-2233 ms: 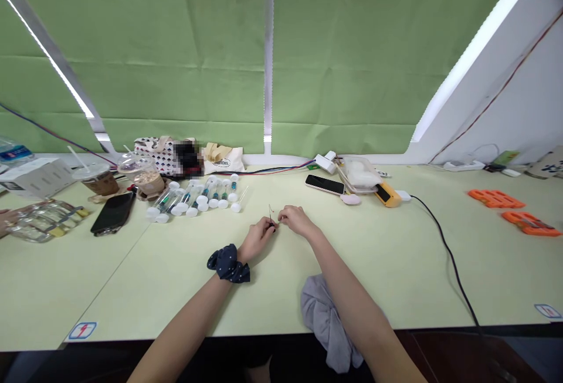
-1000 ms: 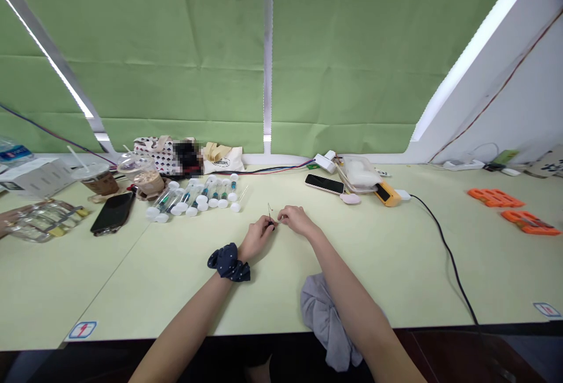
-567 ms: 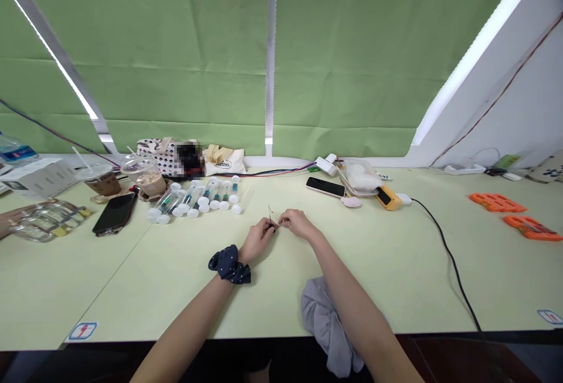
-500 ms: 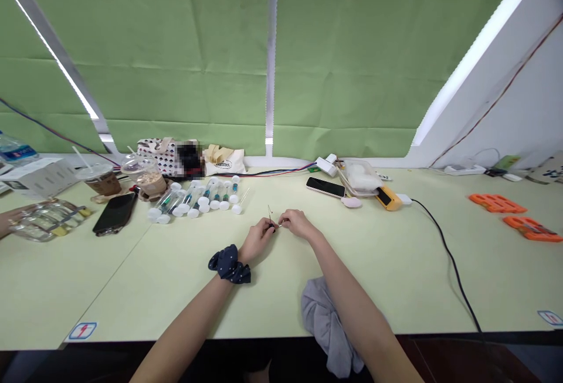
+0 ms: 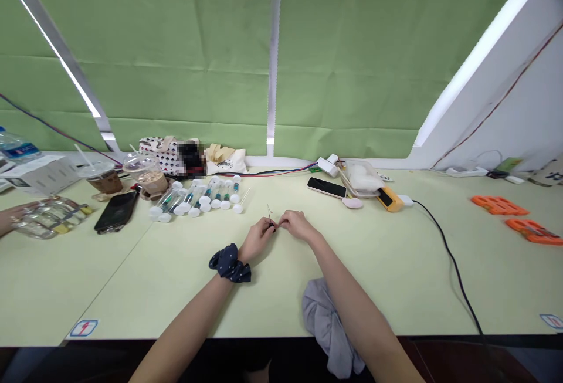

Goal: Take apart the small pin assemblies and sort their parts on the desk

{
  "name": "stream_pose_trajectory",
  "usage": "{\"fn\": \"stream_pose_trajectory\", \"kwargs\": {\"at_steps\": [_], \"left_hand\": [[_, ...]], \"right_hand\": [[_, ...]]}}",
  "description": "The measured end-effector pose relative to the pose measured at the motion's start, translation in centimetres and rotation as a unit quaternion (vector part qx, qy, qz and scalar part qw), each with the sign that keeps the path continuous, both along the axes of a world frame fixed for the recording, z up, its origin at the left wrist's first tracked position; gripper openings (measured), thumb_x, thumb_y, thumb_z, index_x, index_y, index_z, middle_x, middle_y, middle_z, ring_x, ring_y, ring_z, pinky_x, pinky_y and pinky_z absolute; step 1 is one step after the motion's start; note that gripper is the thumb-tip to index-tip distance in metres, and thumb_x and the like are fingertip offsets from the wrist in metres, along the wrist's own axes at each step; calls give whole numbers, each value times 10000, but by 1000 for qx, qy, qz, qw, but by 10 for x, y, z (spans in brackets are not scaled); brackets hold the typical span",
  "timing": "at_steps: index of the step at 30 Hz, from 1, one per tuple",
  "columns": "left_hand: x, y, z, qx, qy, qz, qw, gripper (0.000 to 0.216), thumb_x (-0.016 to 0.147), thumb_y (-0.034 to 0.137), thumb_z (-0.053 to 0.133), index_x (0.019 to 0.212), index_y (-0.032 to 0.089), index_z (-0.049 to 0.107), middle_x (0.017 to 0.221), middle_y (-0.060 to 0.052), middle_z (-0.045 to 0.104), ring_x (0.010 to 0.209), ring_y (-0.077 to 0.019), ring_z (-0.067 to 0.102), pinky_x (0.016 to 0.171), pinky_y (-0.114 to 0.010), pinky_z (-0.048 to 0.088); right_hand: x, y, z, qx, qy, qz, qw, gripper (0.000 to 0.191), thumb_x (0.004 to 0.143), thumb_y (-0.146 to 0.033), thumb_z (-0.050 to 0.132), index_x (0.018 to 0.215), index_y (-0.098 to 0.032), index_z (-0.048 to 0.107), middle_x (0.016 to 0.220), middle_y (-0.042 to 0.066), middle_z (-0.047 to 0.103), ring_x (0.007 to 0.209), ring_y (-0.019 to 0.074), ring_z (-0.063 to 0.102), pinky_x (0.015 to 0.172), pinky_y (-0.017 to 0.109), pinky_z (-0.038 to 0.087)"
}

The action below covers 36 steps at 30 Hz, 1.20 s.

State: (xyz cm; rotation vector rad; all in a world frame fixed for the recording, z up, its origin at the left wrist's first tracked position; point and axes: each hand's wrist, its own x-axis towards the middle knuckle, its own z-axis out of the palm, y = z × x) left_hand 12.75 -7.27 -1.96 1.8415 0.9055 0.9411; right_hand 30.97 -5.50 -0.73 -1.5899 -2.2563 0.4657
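Over the pale green table, my left hand [image 5: 256,240] is closed in a pinch on a small dark piece [image 5: 271,226]. From that piece a thin wire [image 5: 269,213] with a bent tip sticks up. My right hand [image 5: 298,225] is close beside it, its fingertips pinched together near the dark piece; whatever they hold is too small to make out. A dark blue dotted scrunchie [image 5: 229,263] circles my left wrist. Clear tubes with white caps and blue-green contents [image 5: 217,195] lie beyond my left hand.
A phone [image 5: 326,187], a yellow device [image 5: 390,200] and its black cable [image 5: 448,260] lie to the right, with orange trays [image 5: 500,205] farther off. At left are drink cups [image 5: 152,179], a dark phone [image 5: 116,212] and another person's hand [image 5: 17,219] at clear packs. Grey cloth [image 5: 323,312] lies under my right arm.
My right fingertips have closed in slightly toward the dark piece, and the pale bit seen between them before is now hidden. My left hand stays about where it was.
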Motion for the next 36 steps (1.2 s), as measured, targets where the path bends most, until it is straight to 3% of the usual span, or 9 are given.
{"fn": "stream_pose_trajectory", "kwargs": {"at_steps": [10, 18, 27, 32, 36], "left_hand": [[-1, -1, 1, 3, -2, 0, 1000, 206, 851, 350, 444, 941, 181, 517, 922, -71, 669, 862, -199, 612, 757, -305, 449], [-3, 0, 1, -4, -23, -3, 1000, 211, 847, 360, 455, 929, 177, 522, 932, -76, 659, 875, -196, 606, 785, -310, 445], [-3, 0, -3, -8, -74, 14, 997, 203, 835, 350, 478, 931, 175, 515, 928, -73, 649, 873, -187, 598, 763, -308, 447], [-6, 1, -4, -1, -72, 56, 996, 230, 796, 370, 545, 901, 166, 525, 751, -27, 638, 668, -145, 581, 609, -251, 426], [-7, 0, -2, -19, -98, 55, 993, 230, 774, 363, 581, 871, 162, 524, 703, -9, 606, 620, -127, 567, 604, -244, 433]], "right_hand": [[-12, -7, 6, 11, -48, -4, 999, 160, 777, -72, 533, 766, -172, 656, 840, 35, 609, 796, 157, 540, 775, 317, 262], [-14, -10, 5, 32, -28, 4, 999, 160, 767, -47, 494, 759, -160, 607, 849, 36, 591, 784, 147, 532, 764, 307, 278], [-10, -12, 12, 83, 74, 0, 994, 112, 774, -90, 527, 774, -179, 596, 813, 5, 572, 725, 121, 527, 762, 298, 308], [-13, -15, 15, 82, 146, 38, 985, 117, 771, -97, 539, 782, -191, 608, 788, 0, 563, 700, 114, 520, 719, 266, 347], [-16, -16, 16, 76, 169, 51, 981, 119, 754, -95, 559, 786, -191, 622, 765, 1, 552, 678, 114, 505, 680, 251, 361]]}}
